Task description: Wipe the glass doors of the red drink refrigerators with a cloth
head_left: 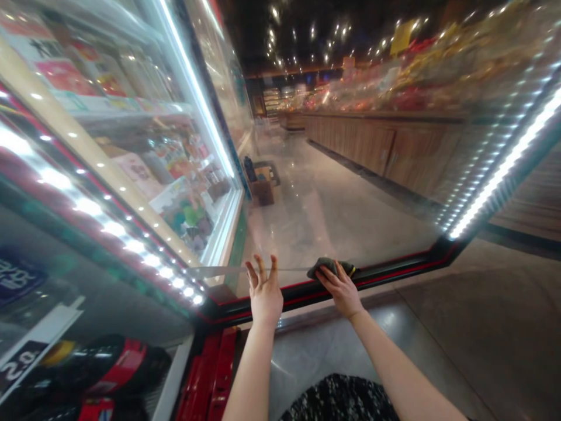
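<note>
A glass cooler door (350,216) with a black, red-lined frame stands swung out in front of me. My right hand (346,292) presses a dark grey cloth (323,266) against the glass, low down by the bottom frame. Just left of it, my left hand (265,295) is raised with its fingers spread at the lower glass. It holds nothing; whether its fingertips touch the pane I cannot tell for sure. Bright LED strips (504,164) run up the door's right edge.
At left is the cooler's inside, with dark bottles (118,362) having red labels on a shelf. Another lit display case (175,175) shows beyond. Through the glass appear a shiny floor, a box of items (263,188) and a long wooden counter (363,140) piled with goods.
</note>
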`<move>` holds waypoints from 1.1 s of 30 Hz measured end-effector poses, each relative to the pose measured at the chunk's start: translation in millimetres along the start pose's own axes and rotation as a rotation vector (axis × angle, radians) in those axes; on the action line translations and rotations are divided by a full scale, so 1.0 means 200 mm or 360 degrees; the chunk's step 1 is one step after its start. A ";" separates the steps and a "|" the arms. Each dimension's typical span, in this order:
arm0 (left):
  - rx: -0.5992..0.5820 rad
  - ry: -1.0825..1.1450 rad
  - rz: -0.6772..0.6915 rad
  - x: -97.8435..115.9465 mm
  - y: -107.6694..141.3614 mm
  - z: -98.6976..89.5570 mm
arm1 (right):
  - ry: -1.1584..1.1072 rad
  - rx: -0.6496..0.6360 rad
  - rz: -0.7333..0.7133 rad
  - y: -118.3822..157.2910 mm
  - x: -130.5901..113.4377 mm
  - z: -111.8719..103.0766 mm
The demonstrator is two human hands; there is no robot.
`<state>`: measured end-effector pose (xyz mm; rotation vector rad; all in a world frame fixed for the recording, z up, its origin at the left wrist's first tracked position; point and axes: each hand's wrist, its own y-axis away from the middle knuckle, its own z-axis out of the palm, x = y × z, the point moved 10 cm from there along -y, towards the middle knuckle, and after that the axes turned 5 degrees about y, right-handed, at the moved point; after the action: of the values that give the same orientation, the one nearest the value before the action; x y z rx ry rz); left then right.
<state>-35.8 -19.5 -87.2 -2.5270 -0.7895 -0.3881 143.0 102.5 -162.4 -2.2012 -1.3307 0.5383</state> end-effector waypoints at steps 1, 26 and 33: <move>-0.0007 -0.0003 -0.0002 0.01 0.00 0.00 | 0.0011 0.0040 0.0049 0.01 0.05 -0.03; 0.0185 -0.0134 -0.0413 -0.14 0.23 -0.12 | -0.0178 0.0065 -0.0408 -0.48 -0.45 0.01; 0.0179 -0.0308 -0.0503 -0.09 0.28 -0.12 | -0.0089 0.0042 -0.0540 -0.47 -0.35 -0.10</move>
<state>-20.3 -80.6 -93.8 -2.3608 -1.2560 -0.1939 58.6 73.2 -83.4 -1.8936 -1.6718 0.4856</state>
